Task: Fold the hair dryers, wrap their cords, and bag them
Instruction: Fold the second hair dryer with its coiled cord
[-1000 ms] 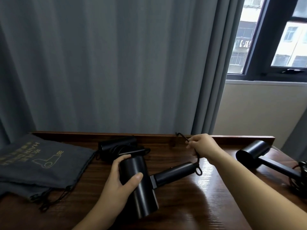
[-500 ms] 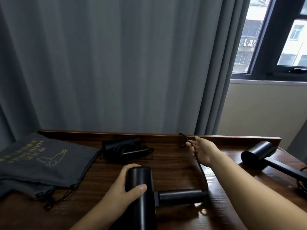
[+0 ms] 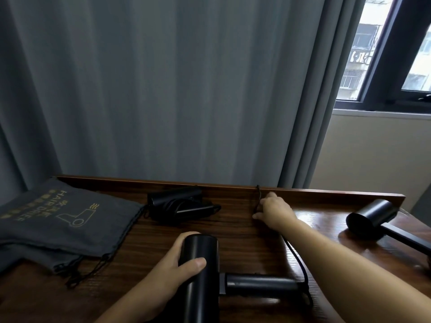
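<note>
Right hand (image 3: 272, 212) drew cord (image 3: 295, 255) farther back

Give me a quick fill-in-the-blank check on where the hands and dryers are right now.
1. The left hand grips the barrel of a black ____.
2. The right hand pinches the dryer's ____.
3. The grey bags lie at the table's ____ end.

Missing words: hair dryer; cord; left
</note>
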The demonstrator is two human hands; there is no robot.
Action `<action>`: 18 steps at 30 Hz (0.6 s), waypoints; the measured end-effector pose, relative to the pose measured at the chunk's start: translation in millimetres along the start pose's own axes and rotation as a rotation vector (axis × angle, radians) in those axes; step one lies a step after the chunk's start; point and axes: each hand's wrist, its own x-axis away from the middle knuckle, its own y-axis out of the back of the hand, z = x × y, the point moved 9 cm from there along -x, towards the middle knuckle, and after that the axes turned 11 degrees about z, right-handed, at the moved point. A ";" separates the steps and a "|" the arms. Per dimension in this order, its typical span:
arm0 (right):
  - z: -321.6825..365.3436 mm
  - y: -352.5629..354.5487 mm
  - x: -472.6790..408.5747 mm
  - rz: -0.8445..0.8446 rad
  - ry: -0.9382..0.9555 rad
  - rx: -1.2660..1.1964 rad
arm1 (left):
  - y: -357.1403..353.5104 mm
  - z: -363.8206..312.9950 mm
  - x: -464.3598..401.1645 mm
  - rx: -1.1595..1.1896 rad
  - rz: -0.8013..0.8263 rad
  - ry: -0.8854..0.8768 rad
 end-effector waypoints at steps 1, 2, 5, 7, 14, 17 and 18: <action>3.2 -0.6 1.5 0.001 0.016 0.001 | -0.2 0.0 0.2 -0.005 0.001 0.001; 4.1 -0.3 2.7 -0.011 0.023 -0.025 | 0.1 -0.4 0.0 -0.013 0.000 0.002; 0.3 1.1 2.6 -0.052 0.019 -0.390 | 0.7 -1.7 -0.5 -0.012 0.000 -0.008; 1.1 -6.1 -0.3 0.025 -0.017 -0.918 | 0.6 -2.2 0.1 0.005 0.004 -0.017; -0.3 -6.8 10.4 0.160 -0.106 -1.699 | 15.7 -4.1 6.0 0.086 -0.110 -0.091; -12.8 -14.8 10.0 0.236 -0.089 -1.636 | 31.5 -14.0 12.8 0.161 -0.263 -0.158; -16.8 -16.2 13.6 0.224 -0.092 -1.630 | 38.5 -16.2 15.1 0.203 -0.328 -0.172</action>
